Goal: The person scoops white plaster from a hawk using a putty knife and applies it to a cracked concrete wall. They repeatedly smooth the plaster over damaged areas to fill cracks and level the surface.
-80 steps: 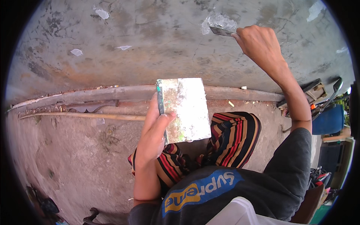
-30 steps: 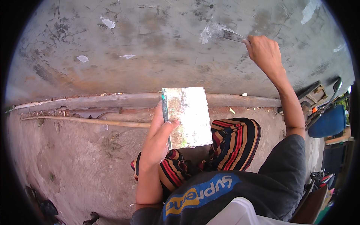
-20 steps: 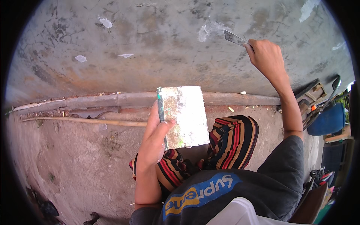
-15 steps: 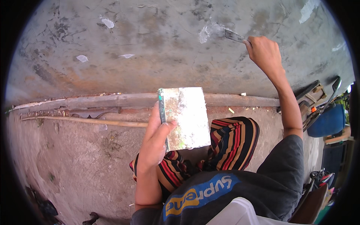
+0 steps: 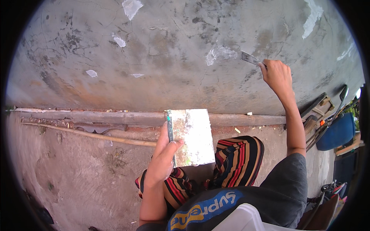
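Note:
My left hand (image 5: 163, 156) grips a flat rectangular board (image 5: 192, 136) by its dark left edge, thumb on top. Its face is coated in white, with brownish smears near the thumb. In my right hand (image 5: 278, 75) is a putty knife (image 5: 250, 58), its blade pointing left at the grey wall (image 5: 173, 84). Just left of the blade is a whitish smeared patch (image 5: 221, 54) on the wall. Whether the blade touches the wall, I cannot tell.
Several other white patches, one a tall streak (image 5: 313, 17), mark the wall. A ledge (image 5: 92, 116) runs along its foot. A long pole (image 5: 96, 134) lies on the concrete floor (image 5: 84, 173). At right stand a blue barrel (image 5: 336, 132) and leaning wooden pieces (image 5: 318, 107).
My right hand has drawn the putty knife a little to the right, away from the white patch. The view has tilted up, showing more wall. My left hand still holds the board.

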The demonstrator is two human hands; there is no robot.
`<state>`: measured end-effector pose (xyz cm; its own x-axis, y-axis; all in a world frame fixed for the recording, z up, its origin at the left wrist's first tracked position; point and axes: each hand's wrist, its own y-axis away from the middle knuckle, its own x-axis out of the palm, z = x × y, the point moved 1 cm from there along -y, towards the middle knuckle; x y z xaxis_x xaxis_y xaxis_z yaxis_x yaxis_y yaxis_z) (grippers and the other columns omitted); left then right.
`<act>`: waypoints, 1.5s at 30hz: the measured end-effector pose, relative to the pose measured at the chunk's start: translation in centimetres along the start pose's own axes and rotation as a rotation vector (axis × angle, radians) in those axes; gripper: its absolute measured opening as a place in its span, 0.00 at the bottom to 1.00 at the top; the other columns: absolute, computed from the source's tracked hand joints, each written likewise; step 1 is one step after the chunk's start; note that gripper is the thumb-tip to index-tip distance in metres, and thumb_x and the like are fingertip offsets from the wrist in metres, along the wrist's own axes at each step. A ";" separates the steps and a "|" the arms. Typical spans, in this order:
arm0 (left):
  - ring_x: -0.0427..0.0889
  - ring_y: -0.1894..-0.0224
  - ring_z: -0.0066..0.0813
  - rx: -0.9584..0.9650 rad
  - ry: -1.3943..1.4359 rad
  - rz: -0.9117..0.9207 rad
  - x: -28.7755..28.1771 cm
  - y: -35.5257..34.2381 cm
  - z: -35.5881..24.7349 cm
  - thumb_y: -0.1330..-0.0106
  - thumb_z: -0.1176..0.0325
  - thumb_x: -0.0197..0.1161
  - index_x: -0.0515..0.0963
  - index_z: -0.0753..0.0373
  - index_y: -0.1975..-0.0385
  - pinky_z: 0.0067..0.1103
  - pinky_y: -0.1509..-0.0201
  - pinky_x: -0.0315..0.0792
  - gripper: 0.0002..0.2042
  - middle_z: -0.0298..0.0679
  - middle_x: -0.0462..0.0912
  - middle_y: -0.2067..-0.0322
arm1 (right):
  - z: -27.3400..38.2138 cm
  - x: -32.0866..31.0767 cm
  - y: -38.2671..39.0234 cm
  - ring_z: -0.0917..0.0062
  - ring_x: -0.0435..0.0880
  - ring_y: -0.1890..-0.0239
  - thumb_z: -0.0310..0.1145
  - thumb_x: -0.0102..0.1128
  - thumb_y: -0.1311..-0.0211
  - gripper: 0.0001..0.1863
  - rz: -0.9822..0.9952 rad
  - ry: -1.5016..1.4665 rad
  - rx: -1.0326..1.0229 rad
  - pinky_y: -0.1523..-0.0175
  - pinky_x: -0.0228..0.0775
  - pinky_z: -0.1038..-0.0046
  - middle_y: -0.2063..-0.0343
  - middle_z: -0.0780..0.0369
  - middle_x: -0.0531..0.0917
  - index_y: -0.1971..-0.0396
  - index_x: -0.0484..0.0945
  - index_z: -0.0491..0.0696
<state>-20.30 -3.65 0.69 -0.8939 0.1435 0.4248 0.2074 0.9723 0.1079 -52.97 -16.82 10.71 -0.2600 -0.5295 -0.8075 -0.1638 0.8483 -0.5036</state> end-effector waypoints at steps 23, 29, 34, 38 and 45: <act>0.72 0.43 0.31 0.212 0.475 -0.302 -0.1 -2.8 0.5 0.33 0.65 0.50 0.62 0.65 0.38 0.29 0.39 0.64 0.23 0.39 0.72 0.46 | 6.4 -1.4 -5.0 0.76 0.76 0.78 0.26 0.57 0.41 0.29 -0.169 -0.230 -0.753 0.81 0.68 0.74 0.66 0.65 0.77 0.42 0.71 0.71; 0.71 0.42 0.28 0.198 0.488 -0.254 0.9 -3.5 0.7 0.31 0.68 0.47 0.58 0.65 0.36 0.27 0.38 0.64 0.24 0.40 0.71 0.45 | 6.9 -3.8 -12.9 0.77 0.75 0.77 0.30 0.61 0.41 0.32 -0.360 0.128 -0.961 0.79 0.71 0.76 0.62 0.67 0.73 0.39 0.66 0.76; 0.71 0.43 0.26 0.211 0.504 -0.206 1.3 -3.8 0.9 0.31 0.68 0.47 0.58 0.65 0.36 0.25 0.38 0.64 0.23 0.39 0.71 0.46 | 6.6 -4.4 -14.3 0.77 0.75 0.77 0.26 0.61 0.43 0.36 -0.349 0.187 -1.015 0.78 0.72 0.76 0.64 0.66 0.72 0.38 0.66 0.77; 0.71 0.44 0.26 0.209 0.500 -0.232 1.0 -3.9 0.9 0.31 0.68 0.47 0.58 0.65 0.37 0.25 0.39 0.65 0.23 0.39 0.71 0.46 | 6.3 -4.2 -14.1 0.77 0.75 0.76 0.23 0.61 0.45 0.38 -0.337 0.179 -1.059 0.78 0.72 0.75 0.65 0.67 0.72 0.38 0.65 0.76; 0.71 0.43 0.28 0.219 0.477 -0.242 0.8 -4.4 1.0 0.31 0.68 0.47 0.59 0.66 0.37 0.26 0.39 0.64 0.23 0.40 0.71 0.46 | 6.9 -4.8 -15.4 0.76 0.76 0.78 0.22 0.61 0.47 0.36 -0.397 0.221 -1.061 0.79 0.71 0.76 0.64 0.65 0.72 0.40 0.68 0.71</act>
<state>-22.32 -7.59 -0.31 -0.6168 -0.1372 0.7751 -0.1131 0.9899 0.0853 -42.69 -27.34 20.21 -0.1550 -0.8364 -0.5258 -0.9615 0.2499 -0.1140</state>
